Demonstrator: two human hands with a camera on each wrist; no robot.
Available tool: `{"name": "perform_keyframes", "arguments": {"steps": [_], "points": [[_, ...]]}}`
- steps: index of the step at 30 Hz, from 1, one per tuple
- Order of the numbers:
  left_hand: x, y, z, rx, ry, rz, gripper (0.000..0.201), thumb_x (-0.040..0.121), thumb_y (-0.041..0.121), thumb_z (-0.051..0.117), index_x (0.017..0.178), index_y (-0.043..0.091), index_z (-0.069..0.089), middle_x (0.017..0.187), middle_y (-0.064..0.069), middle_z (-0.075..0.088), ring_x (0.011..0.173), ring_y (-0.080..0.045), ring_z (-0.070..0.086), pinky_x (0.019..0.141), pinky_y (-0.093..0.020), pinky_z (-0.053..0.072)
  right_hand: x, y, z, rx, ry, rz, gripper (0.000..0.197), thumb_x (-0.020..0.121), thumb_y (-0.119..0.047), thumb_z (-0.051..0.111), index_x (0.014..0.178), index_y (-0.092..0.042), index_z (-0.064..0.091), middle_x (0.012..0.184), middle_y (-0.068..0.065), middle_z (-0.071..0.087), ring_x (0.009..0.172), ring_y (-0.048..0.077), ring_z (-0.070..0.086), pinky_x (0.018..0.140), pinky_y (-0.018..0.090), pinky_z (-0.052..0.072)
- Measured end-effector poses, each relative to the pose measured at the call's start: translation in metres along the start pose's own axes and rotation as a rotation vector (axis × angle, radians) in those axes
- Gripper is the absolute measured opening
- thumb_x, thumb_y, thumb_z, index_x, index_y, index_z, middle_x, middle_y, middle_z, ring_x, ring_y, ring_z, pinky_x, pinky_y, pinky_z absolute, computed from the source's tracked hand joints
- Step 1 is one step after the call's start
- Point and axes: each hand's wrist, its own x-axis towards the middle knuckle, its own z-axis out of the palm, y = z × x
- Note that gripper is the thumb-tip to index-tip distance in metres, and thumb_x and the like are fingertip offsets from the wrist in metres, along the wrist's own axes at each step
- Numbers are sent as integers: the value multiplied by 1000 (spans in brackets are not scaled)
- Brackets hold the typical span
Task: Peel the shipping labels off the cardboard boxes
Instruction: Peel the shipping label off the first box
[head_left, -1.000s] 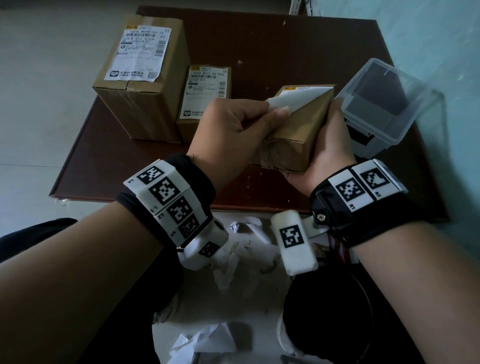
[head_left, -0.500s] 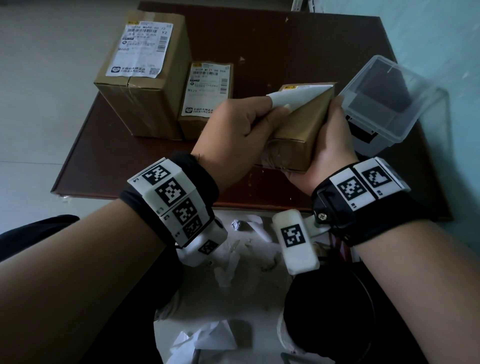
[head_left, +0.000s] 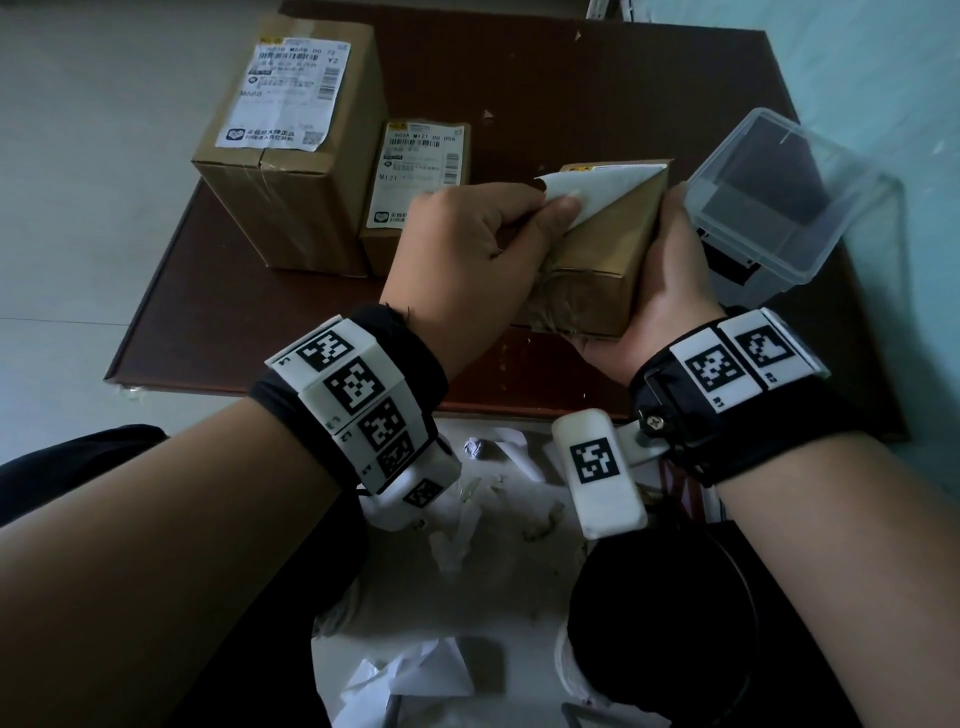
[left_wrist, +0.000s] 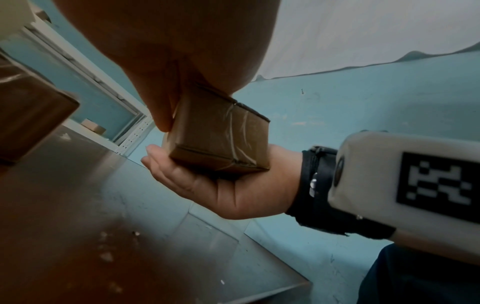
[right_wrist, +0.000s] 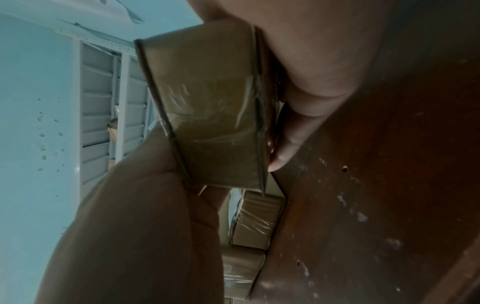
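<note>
Label: white shipping label (head_left: 597, 182) half peeled off small brown cardboard box (head_left: 597, 260), far edge stuck.
Fingers: left hand (head_left: 478, 244) pinches label; right hand (head_left: 670, 275) grips box.
Left: two labelled boxes (head_left: 291, 156) untouched.

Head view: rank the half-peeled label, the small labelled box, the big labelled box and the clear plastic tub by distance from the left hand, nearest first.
From the left hand:
1. Half-peeled label, pinched in its fingers.
2. Small labelled box, just behind the hand.
3. Big labelled box, back left; clear plastic tub, far right beyond the right hand. These two are too close to call.
</note>
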Motion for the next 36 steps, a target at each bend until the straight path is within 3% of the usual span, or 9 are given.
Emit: {"name": "perform_keyframes", "arguments": {"steps": [3, 5, 8, 12, 23, 27, 36], "points": [[0, -2, 0, 19, -6, 1, 42, 101, 29, 62, 69, 3, 67, 55, -3, 53, 51, -15, 47, 46, -13, 27, -2, -1, 0, -18, 12, -21, 85, 98, -84, 40, 136, -14, 70, 118, 22, 79, 112, 41, 77, 95, 57, 63], [0, -4, 0, 23, -18, -3, 43, 102, 30, 61, 68, 3, 64, 55, -3, 52, 50, -12, 45, 46, -14, 27, -3, -1, 0, -26, 24, -21, 84, 98, -84, 41, 134, -14, 71, 117, 22, 80, 110, 40, 78, 90, 55, 65], [1, -4, 1, 21, -21, -22, 46, 102, 29, 61, 66, 2, 60, 53, -4, 49, 49, -10, 42, 45, -16, 26, -4, 0, 0, -27, 42, -20, 84, 98, -83, 43, 131, -12, 71, 115, 23, 80, 111, 40, 78, 94, 56, 63], [1, -3, 0, 24, -32, -43, 45, 102, 29, 61, 62, 10, 55, 51, 12, 39, 46, -5, 38, 46, -13, 25, -4, 1, 0, -35, 29, -25, 83, 98, -83, 43, 134, -13, 71, 117, 22, 79, 112, 40, 77, 100, 57, 61], [2, -2, -2, 46, -21, -33, 50, 102, 27, 61, 57, 27, 40, 49, 13, 31, 44, -5, 36, 46, -12, 23, -6, 1, 2, -55, 38, -12, 84, 98, -83, 42, 133, -13, 71, 117, 22, 80, 112, 40, 77, 101, 56, 60], [2, -3, -2, 41, -10, -27, 48, 102, 27, 61, 58, 18, 45, 49, 13, 32, 45, -6, 35, 46, -13, 22, -6, 1, 2, -67, 46, -2, 85, 96, -85, 44, 135, -14, 71, 116, 21, 80, 109, 40, 78, 98, 56, 62], [1, -5, -2, 42, 12, -28, 48, 103, 27, 60, 59, 13, 46, 50, 11, 33, 45, -7, 34, 46, -14, 22, -12, 2, 5, -70, 57, -21, 83, 99, -82, 41, 129, -13, 74, 114, 20, 81, 105, 37, 79, 83, 57, 66]]}}
